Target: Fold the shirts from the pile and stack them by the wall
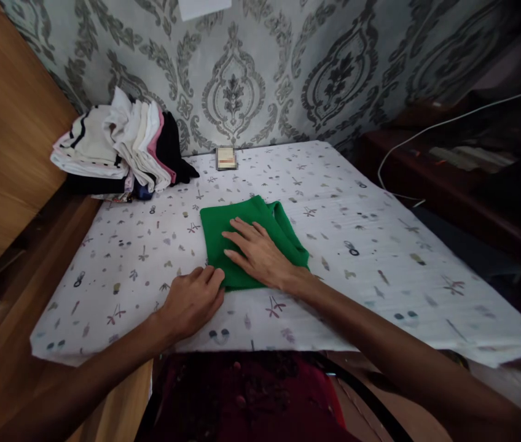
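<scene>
Seeing clothes pile (99,138) far left | we're curling left hand (193,301) at green cloth's (218,224) near-left corner, can't tell if pinching | small square item (227,158) is lying beyond | we're pressing folded cloth onto printed sheet (150,270), right hand (263,255) open; loose right-edge layers are likely needing smoothing | white cable (472,112) is trailing right, not blocking

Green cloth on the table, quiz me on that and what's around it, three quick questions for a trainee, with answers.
1. True or false: the right hand is a closed fist on the green cloth.
2. The pile of clothes is at which corner of the table? A) far left B) near left C) near right
3. Fill in: the left hand is at the cloth's near ____ corner.
Key: 1 false; 2 A; 3 left
</scene>
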Demonstrator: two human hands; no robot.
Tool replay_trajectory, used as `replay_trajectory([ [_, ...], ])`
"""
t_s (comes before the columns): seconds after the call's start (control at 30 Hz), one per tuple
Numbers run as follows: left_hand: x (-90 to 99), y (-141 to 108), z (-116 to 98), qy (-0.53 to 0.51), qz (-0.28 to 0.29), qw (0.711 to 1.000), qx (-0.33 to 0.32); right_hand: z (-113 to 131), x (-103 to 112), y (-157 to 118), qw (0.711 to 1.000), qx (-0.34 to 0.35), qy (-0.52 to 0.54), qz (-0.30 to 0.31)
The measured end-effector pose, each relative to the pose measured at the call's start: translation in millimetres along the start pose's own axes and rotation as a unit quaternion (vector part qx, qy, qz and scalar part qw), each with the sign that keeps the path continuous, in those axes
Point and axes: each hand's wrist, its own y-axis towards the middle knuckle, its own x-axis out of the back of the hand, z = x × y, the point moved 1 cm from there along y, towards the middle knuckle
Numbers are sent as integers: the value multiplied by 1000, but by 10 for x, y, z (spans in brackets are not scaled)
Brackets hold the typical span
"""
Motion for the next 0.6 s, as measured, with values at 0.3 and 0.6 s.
replay_trajectory([
  [0.3, 89, 51, 74, -54, -15, 997, 62, 386, -52, -606, 992, 117, 11, -53],
  [0.6, 134, 11, 96, -127, -21, 991, 22, 315, -47, -673, 993, 114, 8, 1],
])
